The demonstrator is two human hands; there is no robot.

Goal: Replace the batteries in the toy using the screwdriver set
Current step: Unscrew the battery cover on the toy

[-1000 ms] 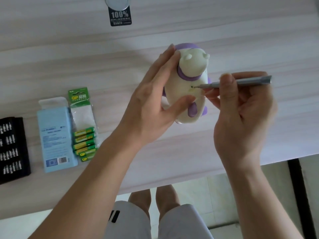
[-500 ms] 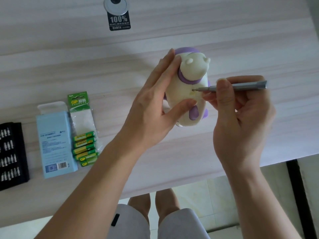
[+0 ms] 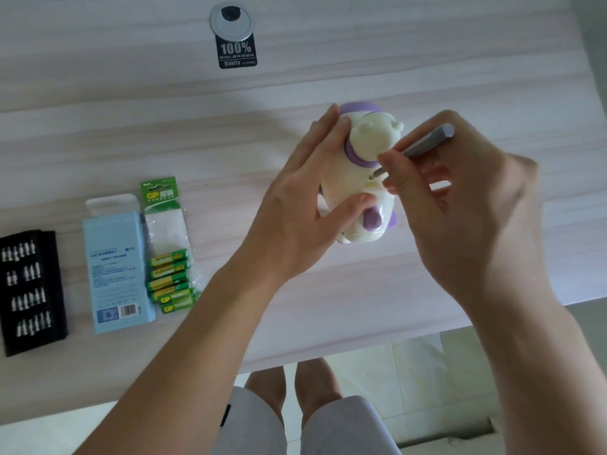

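A cream and purple animal toy [image 3: 364, 178] stands on the pale wooden table [image 3: 164, 133], its back turned to me. My left hand [image 3: 305, 205] grips the toy from the left, thumb across its lower back. My right hand [image 3: 460, 205] holds a slim grey screwdriver [image 3: 423, 142] tilted up to the right. Its tip rests on a small hole in the toy's back, just under the purple collar. A pack of green batteries [image 3: 169, 277] lies at the left, and a black tray of screwdriver bits [image 3: 28, 290] at the far left edge.
A light blue box [image 3: 115, 270] lies between the bit tray and the batteries. A round metal cable grommet [image 3: 231, 19] with a black sticker [image 3: 237, 54] sits at the back of the table. The table's front edge runs below my arms, above my knees.
My right hand has turned the screwdriver from lying level to slanting up to the right, with the tip staying at the toy's back. The left hand keeps its grip.
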